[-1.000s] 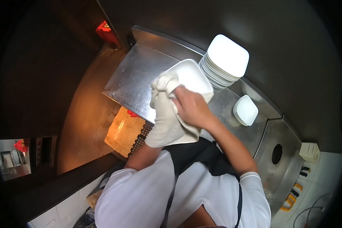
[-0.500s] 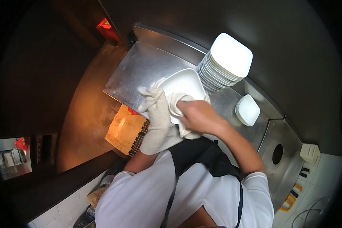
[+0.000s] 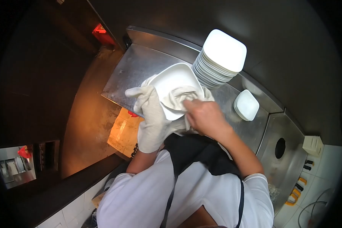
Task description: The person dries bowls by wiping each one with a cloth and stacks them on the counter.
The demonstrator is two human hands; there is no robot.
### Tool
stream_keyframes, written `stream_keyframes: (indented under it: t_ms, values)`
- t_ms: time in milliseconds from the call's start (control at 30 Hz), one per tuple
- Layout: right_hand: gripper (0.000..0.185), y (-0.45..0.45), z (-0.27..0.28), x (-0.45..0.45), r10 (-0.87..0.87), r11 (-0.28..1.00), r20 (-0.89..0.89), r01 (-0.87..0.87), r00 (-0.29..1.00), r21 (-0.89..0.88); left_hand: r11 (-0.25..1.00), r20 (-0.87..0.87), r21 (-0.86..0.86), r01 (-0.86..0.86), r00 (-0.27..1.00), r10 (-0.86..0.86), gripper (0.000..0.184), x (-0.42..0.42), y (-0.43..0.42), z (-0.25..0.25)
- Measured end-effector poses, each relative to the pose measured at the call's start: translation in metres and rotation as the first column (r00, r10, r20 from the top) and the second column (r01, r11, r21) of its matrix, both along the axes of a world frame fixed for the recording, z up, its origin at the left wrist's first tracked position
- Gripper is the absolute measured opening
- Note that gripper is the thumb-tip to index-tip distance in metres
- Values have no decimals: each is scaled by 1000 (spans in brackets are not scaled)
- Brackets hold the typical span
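Observation:
A white squarish plate (image 3: pixel 170 78) is held tilted over the steel counter. My left hand (image 3: pixel 150 110), covered by a pale cloth glove, grips the plate's left side; the fingers beneath the plate are hidden. Bunched in my right hand (image 3: pixel 206 116) is a pale cloth (image 3: pixel 183 97), pressed against the plate's inner face. My right hand is bare and slightly blurred. Just beyond the plate stands a tall stack of white plates (image 3: pixel 224 51), and a shorter stack of small white dishes (image 3: pixel 247 106) sits to the right.
The steel counter (image 3: pixel 135 62) has a raised back edge along the dark wall. To the right is a steel section with a round hole (image 3: pixel 280 148). Yellow-and-black handled items (image 3: pixel 292 197) lie at lower right. A lit cardboard-coloured box (image 3: pixel 121 129) sits below the counter's left edge.
My right hand and the cloth have shifted slightly up and right across the plate. The plate sits a little further left in view, still in my gloved left hand.

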State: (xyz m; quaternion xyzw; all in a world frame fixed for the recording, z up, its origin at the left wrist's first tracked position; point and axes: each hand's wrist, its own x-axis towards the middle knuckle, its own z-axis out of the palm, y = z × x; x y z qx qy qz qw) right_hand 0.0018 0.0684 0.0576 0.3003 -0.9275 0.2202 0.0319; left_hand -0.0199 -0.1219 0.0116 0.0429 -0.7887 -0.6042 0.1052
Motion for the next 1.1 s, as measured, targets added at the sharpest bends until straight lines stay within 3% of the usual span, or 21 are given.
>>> stream_keyframes:
  t_ms: [100, 133, 167, 200, 267, 300, 367, 400, 433, 467, 500, 533, 567, 633, 733, 833, 900, 933, 1000, 1033, 1100]
  values:
    - [32, 20, 5, 4, -130, 960, -104, 99, 986, -263, 819, -84, -574, 16, 993, -77, 27, -14, -32, -33]
    - [35, 23, -2, 8, -174, 918, -131, 112, 976, -381, 848, -84, -527, 57, 989, -118, 27, -13, -32, -42]
    - [46, 25, -15, 21, -265, 836, 17, 239, 964, -494, 872, -85, -479, 100, 984, -159, 27, -11, -32, -49]
    - [45, 23, -25, 23, -238, 816, -35, 181, 971, -549, 964, -96, -183, 194, 972, -214, 27, -7, -23, -53]
    - [44, 13, -36, 28, -207, 760, -140, 69, 968, -646, 954, -157, -40, 297, 941, -300, 28, -1, -10, -56]
    - [40, 8, -26, 30, -187, 720, -103, 65, 977, -691, 930, -185, -209, 303, 921, -342, 29, 0, -4, -54]
    - [35, 5, -7, 24, -154, 696, -102, 35, 983, -717, 866, -92, -223, 447, 875, -476, 34, -1, 14, -55]
    - [33, 6, -3, 16, -125, 638, -60, 34, 990, -770, 814, 9, -53, 579, 815, -579, 39, -2, 33, -48]
    - [32, 8, 0, 10, -93, 573, -22, 35, 995, -819, 756, -60, 387, 529, 832, -551, 49, 9, 47, -37]
    - [34, 10, 2, 7, 27, 492, 169, 134, 985, -860, 530, -104, 749, 398, 860, -499, 61, 26, 57, -4]
    - [36, 11, -3, 6, 103, 346, 353, 299, 930, -889, 487, -85, 765, 421, 816, -571, 60, 32, 50, 14]
    - [38, 12, -17, 1, 115, 313, 402, 350, 909, -883, 446, -65, 780, 439, 766, -640, 59, 37, 42, 31]
    - [40, 12, -44, -3, 50, 379, 353, 309, 934, -872, 563, -53, 646, 516, 766, -641, 57, 38, 39, 30]
    - [45, 5, -102, -3, -80, 492, 266, 270, 961, -828, 636, 0, 670, 382, 857, -515, 54, 43, 36, -23]
    - [42, 0, -91, 6, 60, 397, 452, 394, 890, -829, 736, -25, 565, 374, 899, -438, 50, 40, 34, -39]
    - [39, 1, -63, 18, 57, 438, 457, 389, 888, -811, 817, -95, 374, 439, 894, -438, 47, 28, 34, -22]
    - [35, 5, -70, 22, 9, 500, 353, 302, 935, -812, 866, -86, 257, 428, 903, -421, 47, -7, 27, -92]
    - [34, 10, -66, 26, 37, 531, 409, 329, 912, -781, 886, -82, 198, 419, 908, -411, 48, -24, 24, -126]
    - [30, 22, -48, 35, 86, 591, 519, 376, 851, -714, 934, -160, -21, 357, 921, -356, 42, -64, 34, -71]
    - [27, 19, -44, 38, 63, 580, 436, 322, 898, -748, 933, -210, -191, 305, 916, -342, 39, -88, 40, -38]
    - [22, 24, -49, 41, 91, 629, 435, 286, 896, -723, 819, -299, -558, 136, 887, -351, 34, -120, 49, 18]
